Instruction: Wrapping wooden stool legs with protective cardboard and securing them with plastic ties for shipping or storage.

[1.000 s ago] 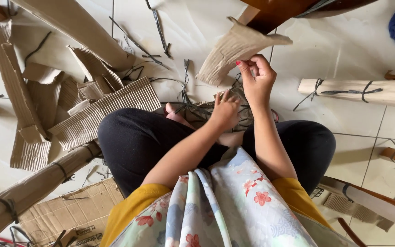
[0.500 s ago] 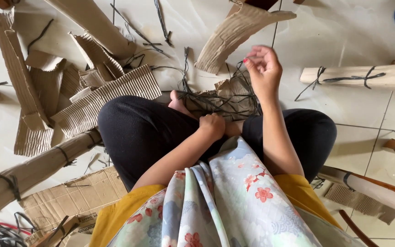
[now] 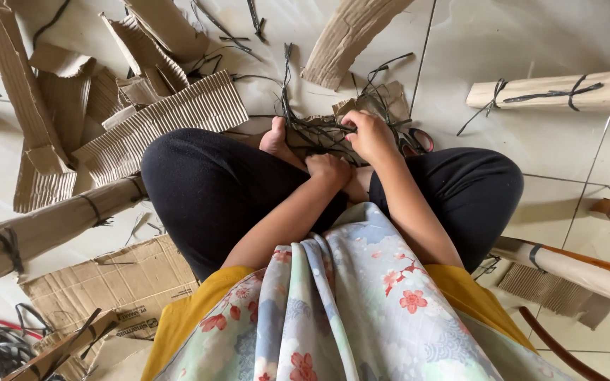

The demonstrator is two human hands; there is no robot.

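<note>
The person sat cross-legged on the pale tiled floor (image 3: 531, 42), and a loose tangle of dark thin plastic strips (image 3: 319, 130) lay on brown corrugated cardboard scraps (image 3: 383, 99) just beyond the bare foot (image 3: 274, 139). The right hand (image 3: 370, 134) was closed on strips in that tangle. The left hand (image 3: 327, 169) was curled into a fist just beside it; whether it gripped anything, I could not tell. Drawing one strip free would likely go best with the pile pinned down, pulling slowly along its length
</note>
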